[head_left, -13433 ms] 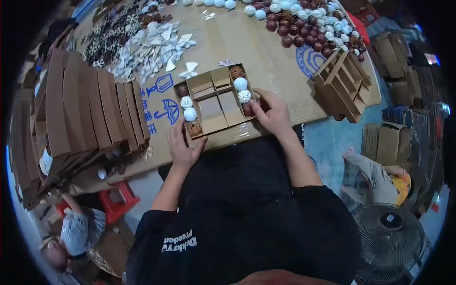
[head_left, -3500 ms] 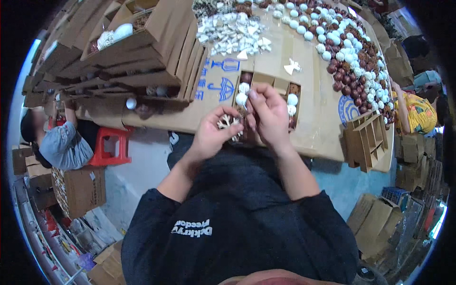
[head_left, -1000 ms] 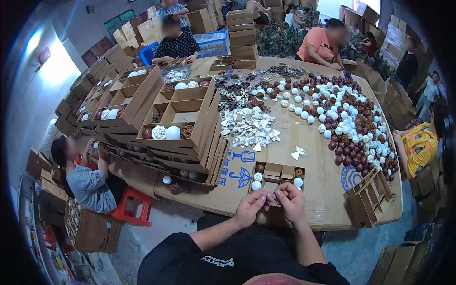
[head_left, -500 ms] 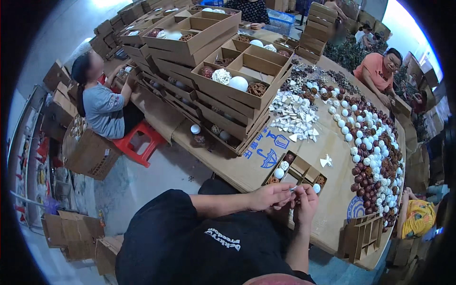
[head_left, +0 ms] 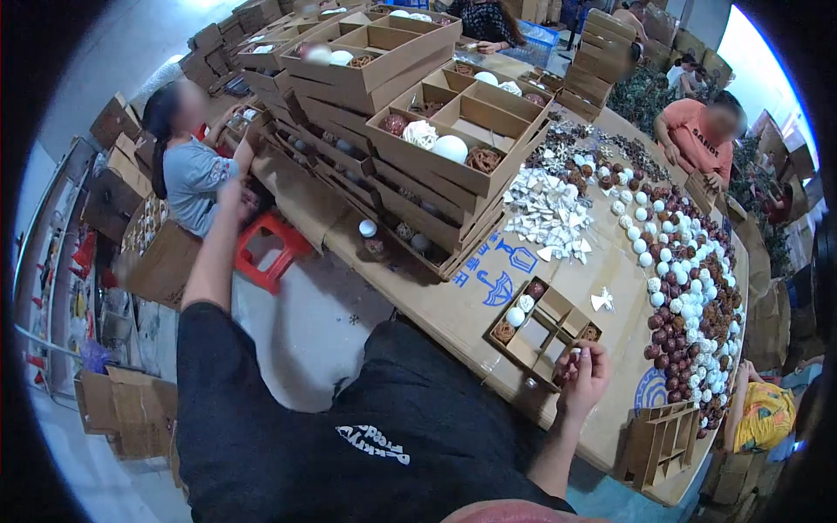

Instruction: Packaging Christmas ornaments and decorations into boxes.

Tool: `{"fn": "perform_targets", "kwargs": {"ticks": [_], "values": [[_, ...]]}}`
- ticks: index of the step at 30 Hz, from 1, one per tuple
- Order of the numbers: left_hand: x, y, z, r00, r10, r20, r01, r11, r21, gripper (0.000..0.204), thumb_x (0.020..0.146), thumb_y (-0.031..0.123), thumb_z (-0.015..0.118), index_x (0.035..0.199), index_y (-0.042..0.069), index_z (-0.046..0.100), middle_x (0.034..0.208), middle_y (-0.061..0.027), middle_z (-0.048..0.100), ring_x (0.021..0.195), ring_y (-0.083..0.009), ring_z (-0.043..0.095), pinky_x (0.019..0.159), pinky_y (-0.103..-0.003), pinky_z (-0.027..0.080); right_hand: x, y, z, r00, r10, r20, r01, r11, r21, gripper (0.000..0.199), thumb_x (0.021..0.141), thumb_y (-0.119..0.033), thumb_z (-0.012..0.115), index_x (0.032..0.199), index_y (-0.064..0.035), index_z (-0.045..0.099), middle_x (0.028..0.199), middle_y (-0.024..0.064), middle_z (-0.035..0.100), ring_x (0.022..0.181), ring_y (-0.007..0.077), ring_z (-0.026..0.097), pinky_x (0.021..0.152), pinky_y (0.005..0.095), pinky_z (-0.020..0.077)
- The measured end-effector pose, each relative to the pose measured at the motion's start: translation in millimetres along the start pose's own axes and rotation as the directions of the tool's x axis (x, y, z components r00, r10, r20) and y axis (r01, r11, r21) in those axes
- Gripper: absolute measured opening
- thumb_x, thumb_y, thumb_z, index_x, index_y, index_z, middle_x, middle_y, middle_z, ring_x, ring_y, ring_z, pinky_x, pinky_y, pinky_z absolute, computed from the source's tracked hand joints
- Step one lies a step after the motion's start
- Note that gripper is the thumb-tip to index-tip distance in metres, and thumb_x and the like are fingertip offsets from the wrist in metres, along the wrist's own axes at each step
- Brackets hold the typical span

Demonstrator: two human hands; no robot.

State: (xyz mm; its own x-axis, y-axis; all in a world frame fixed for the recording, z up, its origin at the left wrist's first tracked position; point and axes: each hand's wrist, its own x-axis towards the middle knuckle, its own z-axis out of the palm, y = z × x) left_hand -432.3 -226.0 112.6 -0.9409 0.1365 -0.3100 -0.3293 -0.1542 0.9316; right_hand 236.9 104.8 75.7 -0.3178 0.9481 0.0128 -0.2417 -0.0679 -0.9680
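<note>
My left arm reaches out to the upper left, and my left hand (head_left: pixel 234 207) is a blur in front of a person in a grey shirt; its fingers cannot be made out. At the near right corner of a small divided cardboard box (head_left: pixel 534 364), my right hand (head_left: pixel 586 376) has its fingers curled together. What lies between those fingers is mostly hidden. Along the box's left side sit a dark red ball (head_left: pixel 535 289), white balls (head_left: pixel 515 317) and a brown woven ball (head_left: pixel 503 332). Another brown ball (head_left: pixel 591 334) lies in its right corner.
Tall stacks of filled divided boxes (head_left: pixel 462 131) stand at the table's far left. White cut-out pieces (head_left: pixel 549 209) and a wide spread of balls (head_left: pixel 689 288) cover the right. A divider frame (head_left: pixel 667 440) stands at the near right edge. A red stool (head_left: pixel 266 248) is left; co-workers sit around.
My left hand has left my right hand and swung far to the upper left. My right hand has moved slightly right and now covers the box's near right corner.
</note>
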Motion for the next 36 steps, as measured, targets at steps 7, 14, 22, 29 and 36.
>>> {"fn": "perform_targets", "kwargs": {"ticks": [7,14,22,29,36], "values": [[55.3,-30.1,-56.3,0.961,-0.244,-0.132,0.274,0.767,0.58,0.019,0.092,0.018,0.058,0.075,0.012,0.053,0.062,-0.0043,0.048,0.045,-0.0185,0.047,0.04,-0.036,0.039,-8.6,-12.3,17.0,0.999,0.01,0.053,-0.012,1.0,0.028,0.013,0.105,-0.014,0.06,0.105,-0.0021,0.064,0.097,0.0063,0.067,0.071,0.0085,0.061,0.061,0.023,0.0486],[-192.2,-316.9,44.8,0.839,-0.541,0.061,0.475,0.782,0.403,0.036,0.097,0.009,0.049,0.131,0.005,0.061,0.075,-0.0047,0.056,0.056,-0.0139,0.047,0.052,-0.03,0.043,-36.3,-2.2,27.7,0.983,0.145,0.113,-0.129,0.982,-0.14,0.01,0.106,-0.011,0.058,0.104,-0.0027,0.064,0.09,0.0019,0.068,0.072,0.0087,0.063,0.064,0.0226,0.0513],[-345.4,-201.5,101.5,0.453,-0.029,0.891,-0.398,0.888,0.232,0.068,0.107,0.014,0.048,0.166,0.003,0.017,0.093,-0.0021,0.056,0.081,-0.0115,0.051,0.074,-0.025,0.046,-54.4,14.8,62.7,0.876,0.161,0.454,-0.022,0.955,-0.295,0.028,0.099,-0.009,0.068,0.124,-0.0003,0.061,0.106,0.0041,0.068,0.083,0.0066,0.063,0.07,0.0231,0.0503],[-405.2,-187.0,202.9,0.039,-0.263,0.964,0.429,0.875,0.222,0.065,0.111,0.027,0.04,0.166,0.005,0.017,0.095,-0.0058,0.054,0.086,-0.0147,0.054,0.079,-0.036,0.053,-41.8,-7.0,81.0,0.823,0.283,0.492,-0.334,0.942,0.017,0.018,0.107,-0.012,0.058,0.118,0.0019,0.055,0.074,0.0066,0.066,0.056,0.0124,0.063,0.047,0.0266,0.0522],[-390.2,-196.2,232.8,-0.313,-0.213,0.925,0.683,0.626,0.376,0.065,0.105,0.025,0.05,0.162,0.002,0.029,0.088,-0.0052,0.053,0.076,-0.0154,0.049,0.068,-0.031,0.045,-15.7,-10.8,35.6,0.768,0.261,0.585,-0.495,0.821,0.285,0.019,0.104,-0.017,0.064,0.114,0.0,0.063,0.096,0.0047,0.066,0.079,0.0104,0.059,0.072,0.0251,0.0486]]}}
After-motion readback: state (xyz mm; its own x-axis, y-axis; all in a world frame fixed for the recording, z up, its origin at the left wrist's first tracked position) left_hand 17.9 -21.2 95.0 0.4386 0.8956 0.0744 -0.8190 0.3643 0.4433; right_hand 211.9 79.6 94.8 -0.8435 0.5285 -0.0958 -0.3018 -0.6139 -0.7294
